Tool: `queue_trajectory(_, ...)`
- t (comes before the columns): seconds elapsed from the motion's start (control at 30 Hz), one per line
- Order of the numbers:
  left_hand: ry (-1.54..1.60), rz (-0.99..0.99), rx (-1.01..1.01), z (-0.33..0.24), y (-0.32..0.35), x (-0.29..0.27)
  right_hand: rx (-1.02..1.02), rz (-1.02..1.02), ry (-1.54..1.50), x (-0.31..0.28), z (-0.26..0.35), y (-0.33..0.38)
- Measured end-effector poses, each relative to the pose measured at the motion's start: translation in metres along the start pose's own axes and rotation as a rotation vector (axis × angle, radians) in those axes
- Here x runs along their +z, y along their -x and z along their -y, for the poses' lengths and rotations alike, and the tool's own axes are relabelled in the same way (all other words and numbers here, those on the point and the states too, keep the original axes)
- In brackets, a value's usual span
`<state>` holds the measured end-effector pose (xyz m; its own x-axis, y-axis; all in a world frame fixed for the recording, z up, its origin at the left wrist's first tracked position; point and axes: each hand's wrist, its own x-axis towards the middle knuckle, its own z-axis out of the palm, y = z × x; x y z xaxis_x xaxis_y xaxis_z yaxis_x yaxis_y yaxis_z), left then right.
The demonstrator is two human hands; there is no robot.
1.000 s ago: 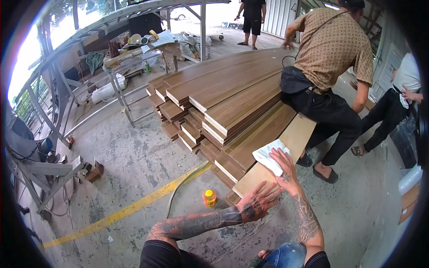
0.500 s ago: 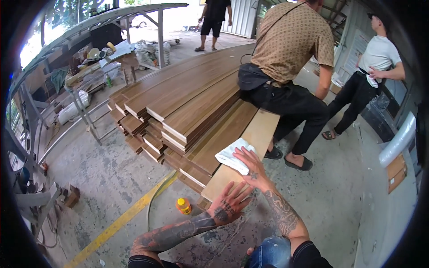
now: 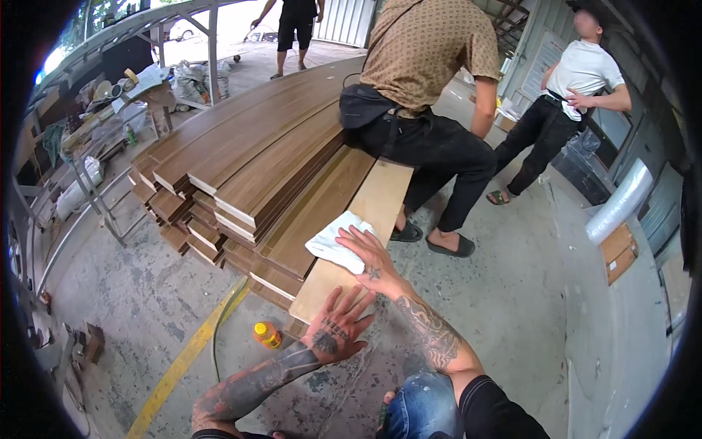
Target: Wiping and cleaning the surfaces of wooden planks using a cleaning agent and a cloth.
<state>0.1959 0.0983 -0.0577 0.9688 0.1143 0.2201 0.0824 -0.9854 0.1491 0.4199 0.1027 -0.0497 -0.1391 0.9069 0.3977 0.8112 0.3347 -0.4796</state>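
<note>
My right hand [image 3: 368, 252] lies flat with fingers spread on a folded white cloth [image 3: 330, 240]. The cloth rests on a pale wooden board [image 3: 322, 284], partly over its left edge. Beside it, at the board's near end, my left hand [image 3: 338, 331] is open, palm down, and its fingertips touch the board. Nothing shows in the left hand. To the left of the pale board rises a stack of brown wood planks [image 3: 274, 157], with uneven ends facing me.
A person in a patterned shirt [image 3: 428, 51] sits on the stack's far right. Another in a white shirt [image 3: 585, 73] stands beyond; a third stands at the back. A yellow-capped bottle [image 3: 268, 335] stands on the floor near a yellow line [image 3: 179, 373]. A metal frame [image 3: 110, 212] stands left.
The whole view has shifted, so the planks and both hands appear further left. Hands and cloth keep nearly the same places on the board. The person in white has turned their head.
</note>
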Motion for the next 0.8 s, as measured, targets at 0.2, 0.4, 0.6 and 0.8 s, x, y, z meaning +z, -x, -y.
queue_trajectory(0.2, 0.446, -0.066, -0.006, 0.010, -0.006, -0.011, -0.012, -0.025, 0.070, 0.009, -0.015, 0.002)
queue_trajectory(0.4, 0.532, -0.141, 0.004, 0.029, -0.012, -0.005, 0.004, -0.011, 0.113, 0.003, -0.009, 0.000)
queue_trajectory(0.6, 0.329, -0.210, 0.071, 0.020, -0.011, -0.005, 0.022, -0.038, 0.152, 0.010, -0.007, 0.003)
queue_trajectory(0.8, 0.252, -0.227, 0.074, 0.016, -0.012, -0.007, 0.043, -0.028, 0.140, 0.007, -0.003, 0.002)
